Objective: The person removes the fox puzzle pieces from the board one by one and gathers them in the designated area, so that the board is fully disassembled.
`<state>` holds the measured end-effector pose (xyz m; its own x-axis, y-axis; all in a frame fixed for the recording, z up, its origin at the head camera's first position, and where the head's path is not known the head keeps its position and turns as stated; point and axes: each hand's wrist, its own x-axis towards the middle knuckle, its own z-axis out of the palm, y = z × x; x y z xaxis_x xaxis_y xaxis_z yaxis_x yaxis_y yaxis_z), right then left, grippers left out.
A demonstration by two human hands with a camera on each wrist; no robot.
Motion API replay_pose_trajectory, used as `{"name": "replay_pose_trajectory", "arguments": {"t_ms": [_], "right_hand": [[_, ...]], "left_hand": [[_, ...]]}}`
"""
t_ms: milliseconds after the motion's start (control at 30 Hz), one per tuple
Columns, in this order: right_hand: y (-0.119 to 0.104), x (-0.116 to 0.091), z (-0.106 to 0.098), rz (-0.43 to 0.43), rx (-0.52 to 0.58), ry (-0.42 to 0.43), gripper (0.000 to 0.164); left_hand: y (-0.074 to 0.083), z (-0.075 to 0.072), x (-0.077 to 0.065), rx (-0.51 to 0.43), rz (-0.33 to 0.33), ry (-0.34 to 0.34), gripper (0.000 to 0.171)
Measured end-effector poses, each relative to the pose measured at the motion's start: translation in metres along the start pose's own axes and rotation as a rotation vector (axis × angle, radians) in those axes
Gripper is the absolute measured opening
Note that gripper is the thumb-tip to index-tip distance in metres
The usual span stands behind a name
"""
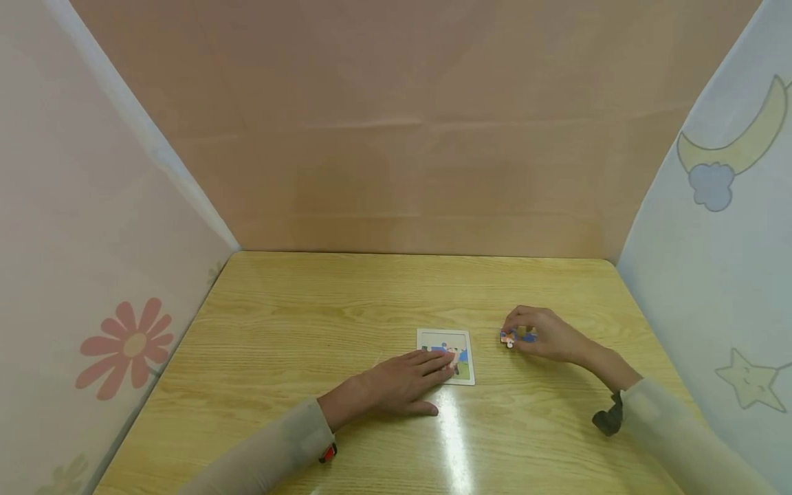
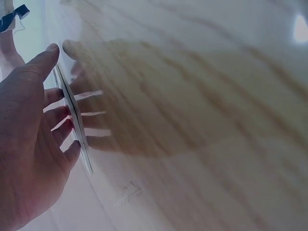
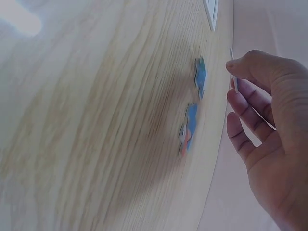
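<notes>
Flanking table point(image 1: 278, 295): printed walls point(image 1: 111, 227); left hand point(image 1: 402, 381) partly covering puzzle board point(image 1: 463, 348).

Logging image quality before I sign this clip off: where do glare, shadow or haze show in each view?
Head: a bright reflection streaks the table just below the puzzle board; left wrist: washed-out haze, glare at upper right, a broad shadow right of the left hand; right wrist: glare at upper left, a soft-edged shadow left of the blue puzzle pieces.
</notes>
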<state>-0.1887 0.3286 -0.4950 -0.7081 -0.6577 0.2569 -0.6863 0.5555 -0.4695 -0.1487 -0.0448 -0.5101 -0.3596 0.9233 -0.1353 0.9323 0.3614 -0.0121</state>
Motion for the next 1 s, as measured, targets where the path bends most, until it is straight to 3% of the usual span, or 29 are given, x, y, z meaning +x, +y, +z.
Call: {"name": "replay_pose_trajectory", "arguments": {"t_ms": [467,1000], "right_hand": [[0.009,-0.026,-0.015,0.014,-0.031,0.061,0.036],[0.028,-0.051,-0.029,0.037,-0.084,0.086,0.036]], "left_hand": [[0.002,-0.002,0.001,0.008,0.01,0.015,0.077],[0.003,-0.005,0.001,0.011,0.006,0.004,0.078]]}}
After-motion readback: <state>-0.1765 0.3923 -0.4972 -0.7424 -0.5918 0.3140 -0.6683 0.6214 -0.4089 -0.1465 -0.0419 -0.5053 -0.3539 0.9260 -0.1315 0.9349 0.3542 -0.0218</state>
